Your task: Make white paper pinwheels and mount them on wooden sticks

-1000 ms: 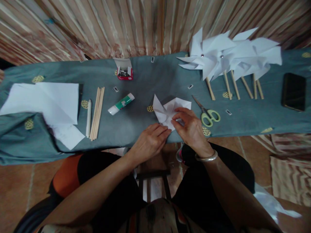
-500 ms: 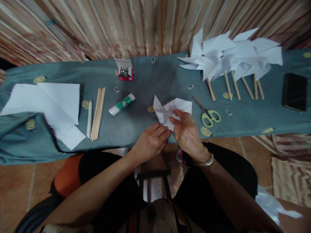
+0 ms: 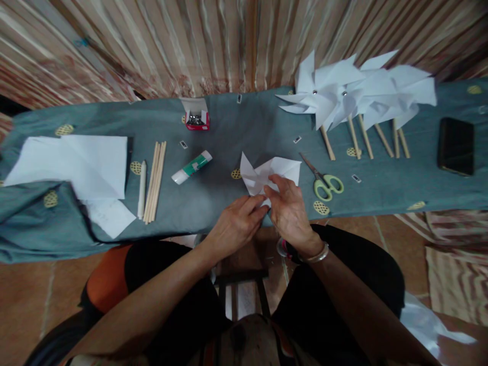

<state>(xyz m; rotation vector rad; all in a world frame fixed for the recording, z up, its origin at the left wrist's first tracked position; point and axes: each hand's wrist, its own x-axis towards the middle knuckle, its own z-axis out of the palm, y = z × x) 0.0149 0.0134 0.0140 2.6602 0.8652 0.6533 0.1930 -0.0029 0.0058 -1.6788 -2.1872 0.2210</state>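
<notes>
A piece of folded white paper (image 3: pixel 286 166) lies close to the near edge of the worktop (image 3: pixel 213 198), around the middle of its length, between the left hand (image 3: pixel 238 221) and the right hand (image 3: pixel 292 213). The left grip has its fingers pressed together at the paper's near side; whether they pinch it or only hold it down, I can't make out. The right grip is spread slightly, index finger and thumb apart over the paper's centre. If the left hand pressed too lightly, the folds could spring up or the sheet could skew; a hard pull from the right could crease or tear a blade. Lying so near the edge, the paper might also slip off if both hands let go. The scissors (image 3: pixel 323 178), just right of it, point to the far edge and could be knocked by a sweeping right hand. As for writing, the green-labelled glue stick (image 3: pixel 192 166), the red box (image 3: pixel 201 125) towards the far edge, and the small black-and-white tags (image 3: pixel 297 139) on the cloth all carry marks too small to read.
</notes>
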